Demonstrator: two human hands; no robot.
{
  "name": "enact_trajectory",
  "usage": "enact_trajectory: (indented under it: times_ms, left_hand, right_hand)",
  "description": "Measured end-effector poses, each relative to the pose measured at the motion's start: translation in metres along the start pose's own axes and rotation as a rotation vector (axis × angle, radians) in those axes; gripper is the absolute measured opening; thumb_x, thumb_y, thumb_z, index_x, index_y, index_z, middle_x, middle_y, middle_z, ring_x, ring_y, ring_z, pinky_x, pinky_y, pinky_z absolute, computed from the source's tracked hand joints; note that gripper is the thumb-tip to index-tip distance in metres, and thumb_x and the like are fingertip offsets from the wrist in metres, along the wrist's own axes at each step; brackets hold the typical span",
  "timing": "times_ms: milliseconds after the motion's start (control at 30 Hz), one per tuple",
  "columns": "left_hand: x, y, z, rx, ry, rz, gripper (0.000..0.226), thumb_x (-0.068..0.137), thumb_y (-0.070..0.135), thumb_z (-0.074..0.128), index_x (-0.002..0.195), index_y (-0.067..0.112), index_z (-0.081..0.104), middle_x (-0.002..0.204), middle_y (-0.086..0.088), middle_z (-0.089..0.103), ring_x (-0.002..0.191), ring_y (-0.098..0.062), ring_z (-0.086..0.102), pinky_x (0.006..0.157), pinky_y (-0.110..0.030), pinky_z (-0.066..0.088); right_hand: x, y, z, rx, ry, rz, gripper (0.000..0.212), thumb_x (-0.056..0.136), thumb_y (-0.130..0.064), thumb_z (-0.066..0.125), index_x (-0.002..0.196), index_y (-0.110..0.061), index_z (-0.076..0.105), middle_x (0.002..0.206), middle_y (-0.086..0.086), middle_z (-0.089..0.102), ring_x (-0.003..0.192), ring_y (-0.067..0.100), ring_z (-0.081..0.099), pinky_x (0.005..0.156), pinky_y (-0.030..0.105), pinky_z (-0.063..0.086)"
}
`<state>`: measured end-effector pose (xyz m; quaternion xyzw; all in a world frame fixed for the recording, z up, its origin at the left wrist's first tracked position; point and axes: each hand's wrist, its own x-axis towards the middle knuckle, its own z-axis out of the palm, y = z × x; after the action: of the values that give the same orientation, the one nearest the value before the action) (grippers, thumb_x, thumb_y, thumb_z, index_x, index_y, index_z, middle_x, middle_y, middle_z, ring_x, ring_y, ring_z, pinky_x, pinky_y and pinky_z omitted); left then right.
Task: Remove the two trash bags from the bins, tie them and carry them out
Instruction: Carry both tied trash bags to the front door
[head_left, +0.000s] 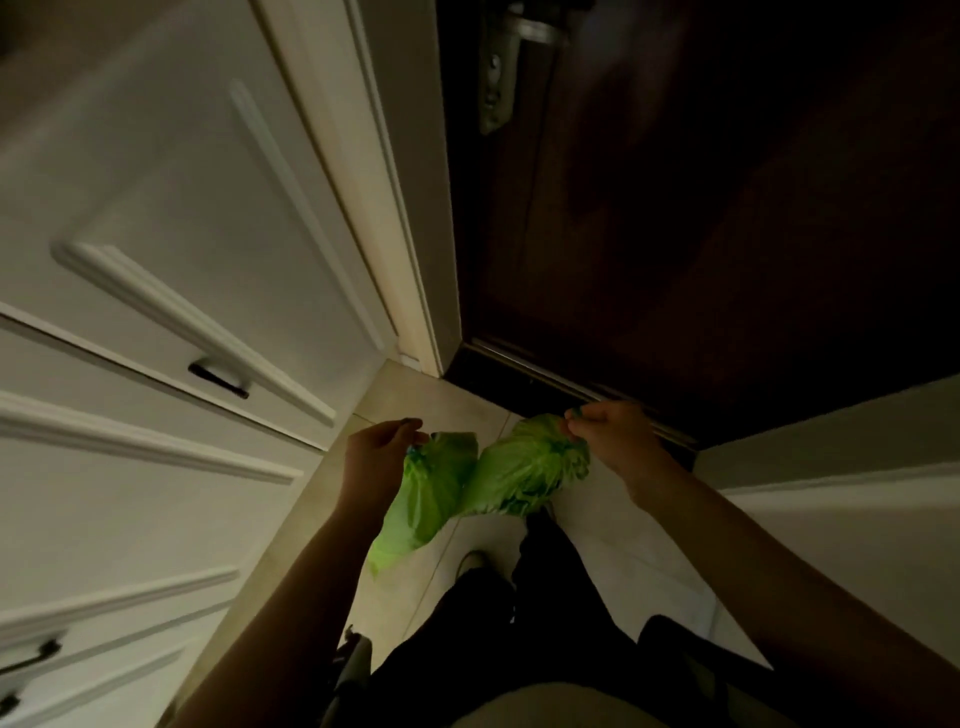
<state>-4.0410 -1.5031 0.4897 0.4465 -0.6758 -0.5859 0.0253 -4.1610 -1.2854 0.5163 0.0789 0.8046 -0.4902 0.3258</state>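
Bags pinched under fingers

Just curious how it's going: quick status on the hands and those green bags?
Left hand grips left green bag. Right hand grips right green bag. Both bags hanging, tops gathered. Dark door ahead, closed.

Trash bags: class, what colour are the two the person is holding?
Both trash bags are bright green, seen in the head view.

Home entryway, dim. Dark wooden door with metal lock plate. White panelled cabinets alongside, tiled floor.
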Motion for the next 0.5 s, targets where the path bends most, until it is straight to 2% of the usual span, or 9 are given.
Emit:
enact_trajectory:
  times_ms: [67,167,300,433,467,500]
  left_hand:
    - [0.015,0.003,0.011,-0.013,0.041,-0.042,0.018,0.090,0.016,0.058,0.096,0.010,0.074,0.089,-0.003,0.074,0.085,-0.014,0.066,0.095,-0.038,0.051]
    - [0.032,0.006,0.025,-0.037,0.147,-0.085,0.021,0.089,0.010,0.056,0.098,0.003,0.074,0.106,-0.008,0.072,0.097,-0.018,0.063,0.088,-0.029,0.046]
    - [0.054,0.008,0.031,-0.127,0.325,-0.145,0.023,0.089,0.005,0.054,0.102,-0.003,0.071,0.098,-0.008,0.071,0.097,-0.023,0.065,0.084,-0.027,0.045]
    - [0.081,0.004,0.029,-0.157,0.385,-0.167,0.019,0.089,0.005,0.055,0.096,0.000,0.072,0.088,-0.010,0.072,0.088,-0.026,0.068,0.087,-0.035,0.052]
    - [0.088,0.002,0.029,-0.145,0.386,-0.168,0.018,0.089,0.006,0.055,0.094,0.001,0.072,0.086,-0.009,0.072,0.087,-0.026,0.068,0.087,-0.036,0.053]
    - [0.096,-0.001,0.030,-0.127,0.383,-0.170,0.018,0.089,0.006,0.056,0.094,0.001,0.072,0.086,-0.008,0.072,0.085,-0.025,0.068,0.086,-0.036,0.053]
  right_hand:
    - [0.023,-0.011,0.002,-0.049,-0.046,0.012,0.028,0.090,-0.010,0.057,0.063,-0.003,0.059,0.070,0.013,0.057,0.067,0.020,0.053,0.059,0.024,0.040]
    - [0.058,-0.029,0.006,-0.115,-0.116,0.051,0.018,0.090,-0.010,0.056,0.074,-0.004,0.060,0.072,0.009,0.057,0.070,0.021,0.055,0.059,0.025,0.041]
    - [0.101,-0.048,0.018,-0.153,-0.188,0.079,0.015,0.088,-0.006,0.054,0.075,-0.005,0.062,0.076,0.009,0.061,0.078,0.024,0.059,0.071,0.032,0.047]
    - [0.133,-0.064,0.033,-0.179,-0.196,0.081,0.010,0.086,-0.001,0.052,0.083,-0.003,0.061,0.090,0.020,0.063,0.089,0.031,0.060,0.085,0.048,0.050]
    - [0.142,-0.066,0.037,-0.177,-0.179,0.089,0.010,0.085,0.000,0.052,0.081,-0.003,0.061,0.095,0.025,0.065,0.095,0.035,0.062,0.086,0.052,0.049]
    - [0.150,-0.067,0.040,-0.164,-0.161,0.098,0.010,0.084,0.000,0.052,0.081,-0.002,0.062,0.103,0.029,0.066,0.100,0.038,0.063,0.079,0.050,0.051]
